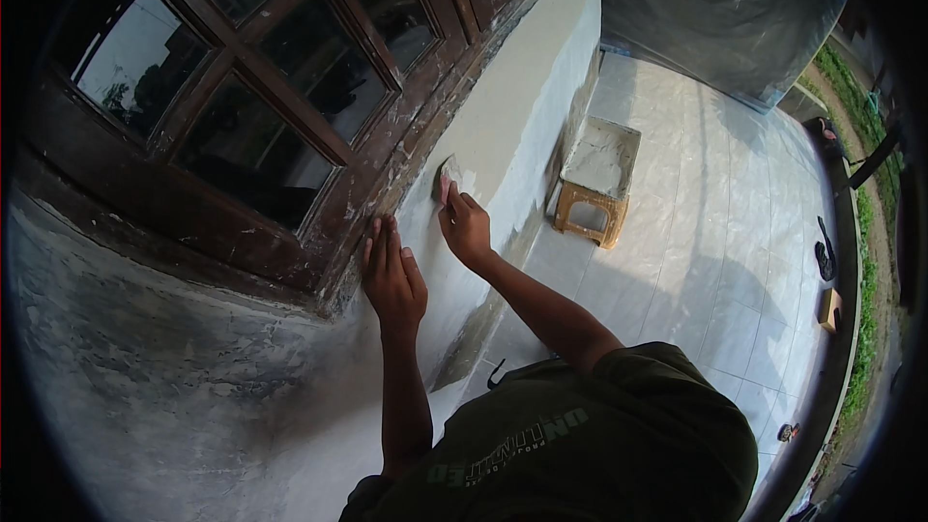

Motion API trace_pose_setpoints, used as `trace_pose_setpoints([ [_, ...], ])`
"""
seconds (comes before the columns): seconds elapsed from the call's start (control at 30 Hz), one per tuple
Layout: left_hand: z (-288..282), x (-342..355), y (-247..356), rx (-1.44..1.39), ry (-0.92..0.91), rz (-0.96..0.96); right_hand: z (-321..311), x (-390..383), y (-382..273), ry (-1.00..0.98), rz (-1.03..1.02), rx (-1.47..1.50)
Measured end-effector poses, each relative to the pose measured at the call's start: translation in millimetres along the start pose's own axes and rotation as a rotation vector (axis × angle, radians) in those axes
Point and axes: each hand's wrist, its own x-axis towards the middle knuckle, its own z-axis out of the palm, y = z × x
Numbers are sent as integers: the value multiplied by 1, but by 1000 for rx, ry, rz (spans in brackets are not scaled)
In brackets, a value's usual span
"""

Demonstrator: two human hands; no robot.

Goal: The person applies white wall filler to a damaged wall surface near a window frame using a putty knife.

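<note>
I have the scraper (447, 177), a small flat pinkish tool, up against the wall (522, 116) just right of the window frame (387, 169). It sticks out past the far end of my right hand (466, 228), tilted slightly left, and that grip is pinching it between thumb and fingers. A pale wet-looking smear (466, 180) shows on the wall just right of the scraper. My left hand (394, 280) is nearer and to the left, its fingers extended and lying along the wall's edge beside the near corner of the frame; whether the fingertips touch the wood, I cannot tell.

Farther off to the right, well apart from both hands, I see a shallow rectangular tray (635, 164) with greyish-white paste (601, 155) spread across its bottom. The tray sits on a low yellow-brown stool (613, 220), which stands on the pale tiled floor (677, 261) close to the foot of the wall. At the far end of the floor hangs a dark sheet with a plastic sheen (715, 19). Over on the right, by the floor's edge, I make out a light brown block (829, 310), with a small dark object (825, 256) a little farther away, too small to identify
</note>
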Motion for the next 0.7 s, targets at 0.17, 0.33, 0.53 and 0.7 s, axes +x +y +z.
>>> trace_pose_setpoints([
  [0.17,-1,-4,-8,2,-13,-28,-25,-46,-20,-48,-40,216],
  [0.33,-1,2,3,-3,7,1,-34,79,34,234,64,-19],
  [0.53,1,-2,-3,0,0,-19,-4,-21,-1,-42,-32,96],
  [0.7,-5,-6,-4,-8,4,-21,-33,11,-3,120,-6,151],
])
